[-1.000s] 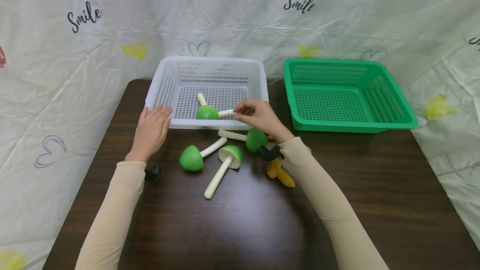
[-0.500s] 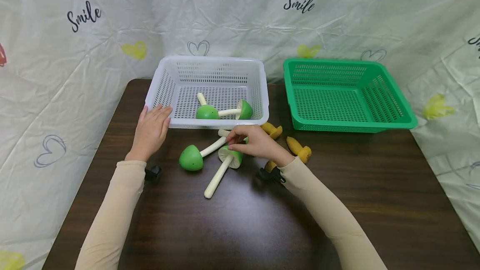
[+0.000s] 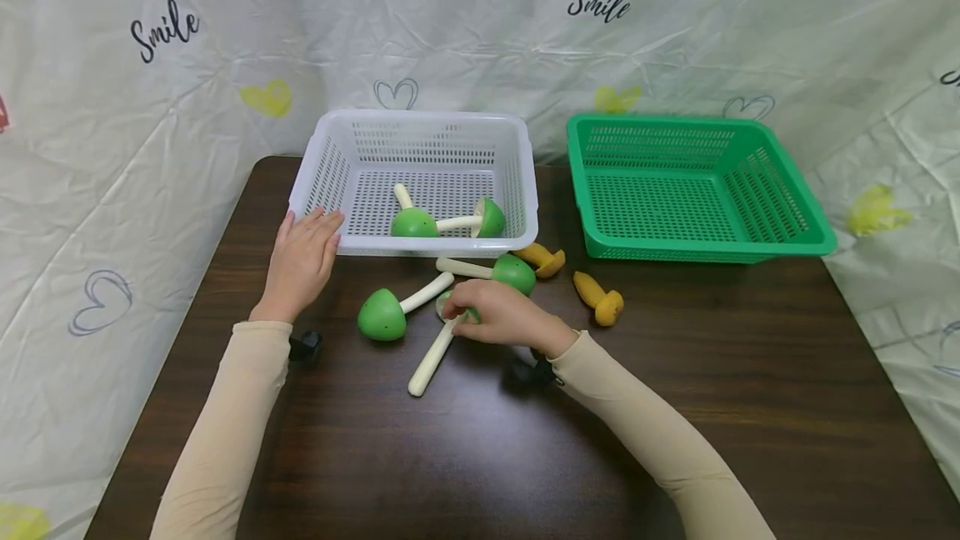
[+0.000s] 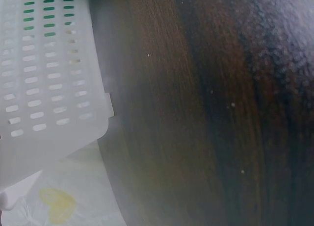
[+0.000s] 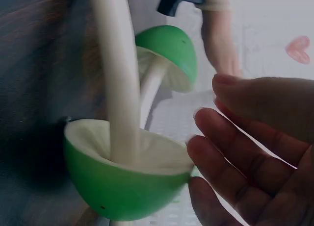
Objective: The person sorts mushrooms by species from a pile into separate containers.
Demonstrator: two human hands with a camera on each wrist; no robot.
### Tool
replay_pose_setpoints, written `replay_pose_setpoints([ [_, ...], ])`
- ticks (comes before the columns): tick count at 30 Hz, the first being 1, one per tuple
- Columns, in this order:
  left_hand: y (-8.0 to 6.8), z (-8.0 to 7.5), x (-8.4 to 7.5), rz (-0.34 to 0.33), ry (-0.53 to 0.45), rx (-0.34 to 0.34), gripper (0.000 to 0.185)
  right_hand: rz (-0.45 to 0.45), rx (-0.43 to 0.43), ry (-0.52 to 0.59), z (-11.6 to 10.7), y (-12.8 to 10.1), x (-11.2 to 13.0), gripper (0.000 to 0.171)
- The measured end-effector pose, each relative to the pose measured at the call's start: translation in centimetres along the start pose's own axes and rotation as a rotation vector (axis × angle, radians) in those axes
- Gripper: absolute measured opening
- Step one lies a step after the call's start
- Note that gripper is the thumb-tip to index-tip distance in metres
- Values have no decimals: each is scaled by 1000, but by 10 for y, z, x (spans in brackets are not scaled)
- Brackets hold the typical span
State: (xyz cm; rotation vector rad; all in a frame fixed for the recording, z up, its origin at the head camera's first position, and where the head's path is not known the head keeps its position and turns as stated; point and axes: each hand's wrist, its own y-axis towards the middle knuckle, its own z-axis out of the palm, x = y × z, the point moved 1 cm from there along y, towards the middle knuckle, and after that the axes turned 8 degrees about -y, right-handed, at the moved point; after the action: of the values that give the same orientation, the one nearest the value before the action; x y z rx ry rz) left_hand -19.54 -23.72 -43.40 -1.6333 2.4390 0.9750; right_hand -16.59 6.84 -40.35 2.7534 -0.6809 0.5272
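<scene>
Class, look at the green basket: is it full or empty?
Empty. The green basket shows only bare mesh floor and walls; the mushrooms lie in the white basket or on the table.

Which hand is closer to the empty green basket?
Right. The right hand lies on a green mushroom, left of the green basket; the left hand rests farther off by the white basket.

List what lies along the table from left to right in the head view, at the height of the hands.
Left hand → green mushroom on the table → right hand over another mushroom's cap → yellow piece → green basket further back on the right.
</scene>
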Motion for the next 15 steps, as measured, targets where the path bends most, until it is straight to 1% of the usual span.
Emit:
replay_pose_setpoints([
  [3, 0, 0, -1, 4, -4, -5, 36, -26, -3, -86, 4, -1, 3, 15],
  [7, 1, 1, -1, 10, -8, -9, 35, -84, -13, -208, 12, -1, 5, 17],
  [10, 1, 1, 0, 13, -7, -7, 36, -105, -5, -292, 19, -2, 5, 19],
  [15, 1, 1, 1, 10, -5, -3, 36, -116, -19, -376, 30, 0, 6, 24],
])
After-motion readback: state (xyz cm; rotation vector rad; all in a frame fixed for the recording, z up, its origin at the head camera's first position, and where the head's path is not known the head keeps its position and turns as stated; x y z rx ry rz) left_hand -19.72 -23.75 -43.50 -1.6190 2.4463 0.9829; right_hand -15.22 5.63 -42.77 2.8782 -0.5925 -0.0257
